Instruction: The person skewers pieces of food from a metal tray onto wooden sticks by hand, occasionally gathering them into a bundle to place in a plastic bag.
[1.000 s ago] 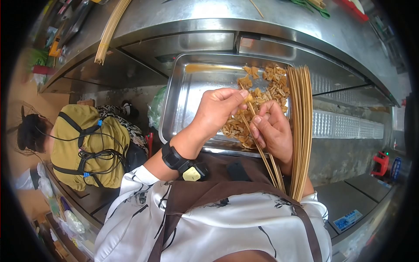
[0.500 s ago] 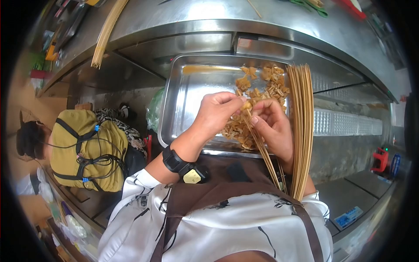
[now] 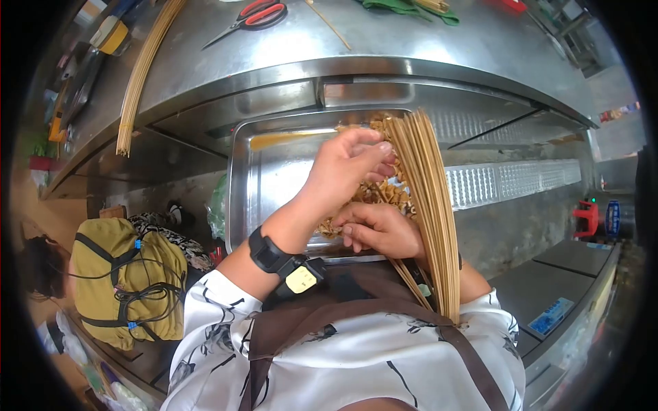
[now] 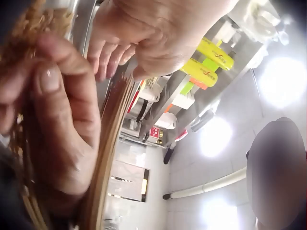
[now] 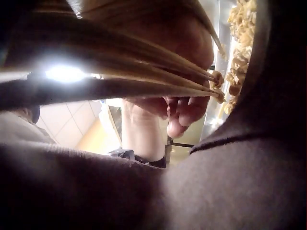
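My left hand [image 3: 346, 164] is raised over the metal tray [image 3: 236, 171], its loosely bent fingers beside the upper ends of a thick bundle of wooden sticks [image 3: 435, 219]. In the left wrist view those fingers [image 4: 112, 57] hang near the bundle's [image 4: 110, 143] tips; contact is unclear. Lower down, my right hand [image 3: 380, 229] curls round a few thin sticks [image 3: 410, 281], whose lower ends point toward the apron. The bundle lies across the right wrist. Brown food pieces [image 3: 380, 195] in the tray are partly hidden by both hands. The right wrist view shows small pieces [image 5: 218, 79] at stick ends.
Beyond the tray runs a steel counter [image 3: 288, 75] with red-handled scissors [image 3: 260, 15], a loose stick [image 3: 329, 26], another stick bundle [image 3: 147, 75] and a green cloth [image 3: 397, 7]. A person with a yellow-green backpack [image 3: 127, 281] is at the left.
The hands have separated: the left has moved up to the bundle's tips, the right down toward the body. The head view has shifted, bringing the scissors into sight.
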